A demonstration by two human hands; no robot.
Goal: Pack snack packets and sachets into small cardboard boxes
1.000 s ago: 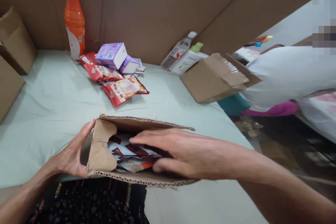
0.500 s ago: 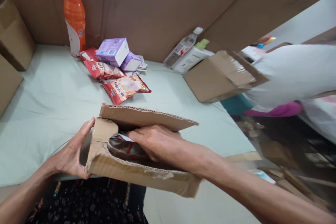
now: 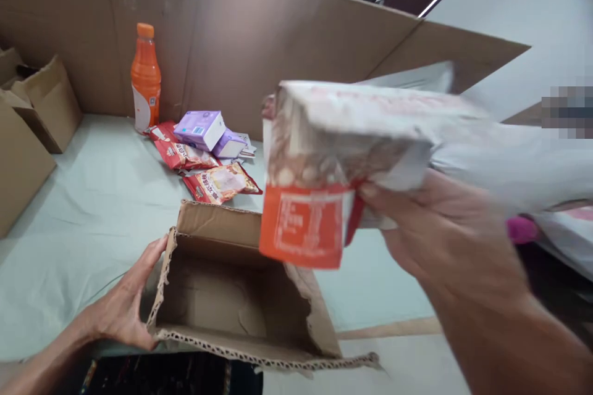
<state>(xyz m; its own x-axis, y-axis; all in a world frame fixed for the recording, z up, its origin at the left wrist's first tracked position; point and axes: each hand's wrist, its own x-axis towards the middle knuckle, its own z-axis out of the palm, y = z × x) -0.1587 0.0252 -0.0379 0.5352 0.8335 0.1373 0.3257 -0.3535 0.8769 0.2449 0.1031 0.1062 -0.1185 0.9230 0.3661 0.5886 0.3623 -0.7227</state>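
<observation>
My left hand (image 3: 125, 302) grips the left end of an open cardboard box (image 3: 217, 352), thumb and fingers spanning its torn edge. The bare brown floor of the box shows inside. Above and right of the box, my right hand (image 3: 430, 228) is closed on a white-and-orange snack package (image 3: 303, 222). A printed label panel faces me on its orange part. White packaging with faint red print lies across its top; motion blurs it, and I cannot tell whether it is a separate piece.
On the pale green cloth (image 3: 106, 197) lie red snack packets (image 3: 222, 182) and purple tissue packs (image 3: 199, 126). An orange drink bottle (image 3: 146, 80) stands against the cardboard wall (image 3: 278, 31). Other cardboard boxes (image 3: 50, 99) are at left. A person in a white sleeve (image 3: 519, 160) is at right.
My right hand has come up out of the cardboard box, lifting the snack package up and to the right. The box's open top now tilts more toward me. My left hand keeps its hold.
</observation>
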